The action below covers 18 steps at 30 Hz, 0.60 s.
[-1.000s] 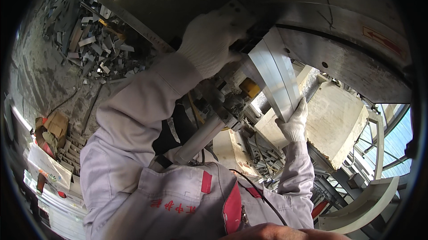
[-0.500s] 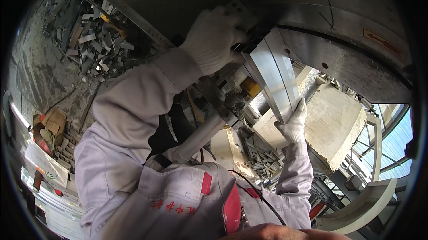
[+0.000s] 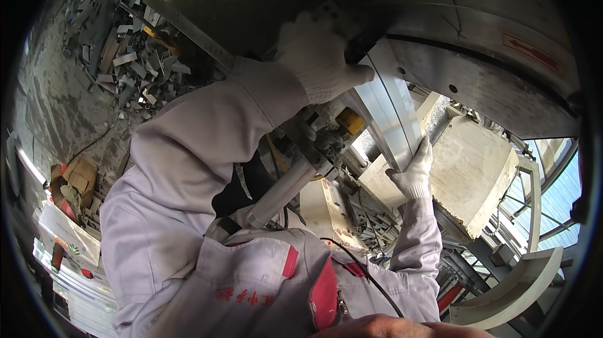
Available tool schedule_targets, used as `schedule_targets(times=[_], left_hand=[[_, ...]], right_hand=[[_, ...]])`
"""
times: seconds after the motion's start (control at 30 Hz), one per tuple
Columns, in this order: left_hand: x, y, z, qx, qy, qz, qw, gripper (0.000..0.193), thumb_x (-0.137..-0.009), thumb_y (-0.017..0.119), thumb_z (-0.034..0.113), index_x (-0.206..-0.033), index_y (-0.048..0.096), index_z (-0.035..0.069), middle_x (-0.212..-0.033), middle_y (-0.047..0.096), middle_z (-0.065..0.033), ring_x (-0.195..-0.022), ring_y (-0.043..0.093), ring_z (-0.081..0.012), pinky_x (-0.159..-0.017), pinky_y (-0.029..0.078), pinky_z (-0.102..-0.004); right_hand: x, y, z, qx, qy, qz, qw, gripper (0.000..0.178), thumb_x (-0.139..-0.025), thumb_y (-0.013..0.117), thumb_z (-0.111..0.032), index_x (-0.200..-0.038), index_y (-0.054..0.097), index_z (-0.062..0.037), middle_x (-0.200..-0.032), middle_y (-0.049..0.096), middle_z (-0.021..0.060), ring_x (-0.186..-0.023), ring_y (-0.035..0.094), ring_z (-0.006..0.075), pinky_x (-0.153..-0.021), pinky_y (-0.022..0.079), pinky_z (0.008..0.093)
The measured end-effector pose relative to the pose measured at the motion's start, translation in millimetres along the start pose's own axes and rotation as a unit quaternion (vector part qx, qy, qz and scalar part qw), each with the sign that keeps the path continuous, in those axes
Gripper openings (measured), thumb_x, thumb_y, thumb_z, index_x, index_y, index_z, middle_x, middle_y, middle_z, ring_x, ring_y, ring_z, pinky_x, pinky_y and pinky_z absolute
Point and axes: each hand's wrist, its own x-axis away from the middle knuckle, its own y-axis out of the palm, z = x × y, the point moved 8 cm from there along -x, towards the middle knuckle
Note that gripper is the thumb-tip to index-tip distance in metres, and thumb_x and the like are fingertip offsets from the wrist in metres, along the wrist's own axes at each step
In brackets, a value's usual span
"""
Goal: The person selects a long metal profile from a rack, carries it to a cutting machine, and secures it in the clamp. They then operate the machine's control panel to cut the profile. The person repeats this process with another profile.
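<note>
A long silvery metal bar [image 3: 391, 109] with a lengthwise groove slants under the edge of a large machine. My right hand [image 3: 413, 171], in a white knitted glove, is closed on its near end, thumb on one side and fingers along the other. At the far end, my gloved left hand [image 3: 320, 59] is against the machine, its thumb stretched out across the edge of the bar. The other left fingers are partly lost in shadow. Beside that hand is a dark machine part [image 3: 361, 43].
A heavy metal machine body [image 3: 483, 74] with a red arrow label overhangs the right. Metal offcuts [image 3: 135, 62] lie heaped on the floor at left. Beyond my right hand is a pale, worn board [image 3: 474, 168]. A yellow part [image 3: 350, 121] and a grey cylinder [image 3: 279, 193] sit below the bar.
My left hand has shifted right, and its thumb has spread out over the bar's far end. My right hand and the bar have stayed nearly in place.
</note>
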Motion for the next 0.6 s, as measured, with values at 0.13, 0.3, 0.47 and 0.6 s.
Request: schedule_targets(times=[0.13, 0.3, 0.47, 0.6], left_hand=[[-4.2, 16.2, 5.6, -0.013, -0.021, -0.043, 0.999, 0.059, -0.088, 0.079, 0.069, -0.105, 0.089, 0.013, -0.120, 0.080, -0.0117, -0.117, 0.065, -0.0439, -0.102, 0.056, -0.0571], [-9.7, 13.1, 0.1, 0.022, -0.039, 0.019, 0.999, 0.059, -0.089, 0.078, 0.067, -0.110, 0.088, 0.013, -0.119, 0.080, -0.0126, -0.115, 0.067, -0.0449, -0.102, 0.056, -0.0593], [-11.4, 18.1, -3.5, 0.002, -0.070, -0.044, 0.997, 0.056, -0.091, 0.077, 0.061, -0.113, 0.087, 0.011, -0.121, 0.079, -0.0137, -0.116, 0.067, -0.0444, -0.103, 0.056, -0.0598], [-1.0, 6.7, 0.4, 0.041, -0.042, 0.004, 0.998, 0.057, -0.088, 0.081, 0.058, -0.115, 0.085, 0.008, -0.122, 0.078, -0.0149, -0.117, 0.067, -0.0440, -0.103, 0.056, -0.0595]], right_hand=[[-0.5, 0.4, 0.0, -0.001, 0.002, 0.003, 1.000, 0.159, -0.054, 0.110, -0.028, -0.177, 0.014, 0.0012, -0.174, 0.033, 0.0358, -0.162, 0.035, 0.0534, -0.136, 0.034, 0.0548], [-0.7, -2.2, -1.2, -0.007, -0.006, 0.004, 1.000, 0.159, -0.054, 0.110, -0.027, -0.178, 0.013, 0.0006, -0.174, 0.033, 0.0353, -0.161, 0.036, 0.0528, -0.136, 0.034, 0.0546], [-2.1, -2.5, -1.3, -0.006, -0.011, 0.002, 1.000, 0.160, -0.053, 0.110, -0.027, -0.178, 0.013, 0.0005, -0.174, 0.034, 0.0349, -0.161, 0.036, 0.0524, -0.136, 0.034, 0.0544], [-2.5, -0.5, -0.6, -0.011, -0.007, 0.004, 1.000, 0.161, -0.052, 0.110, -0.027, -0.178, 0.014, 0.0008, -0.173, 0.034, 0.0352, -0.161, 0.036, 0.0525, -0.136, 0.035, 0.0542]])
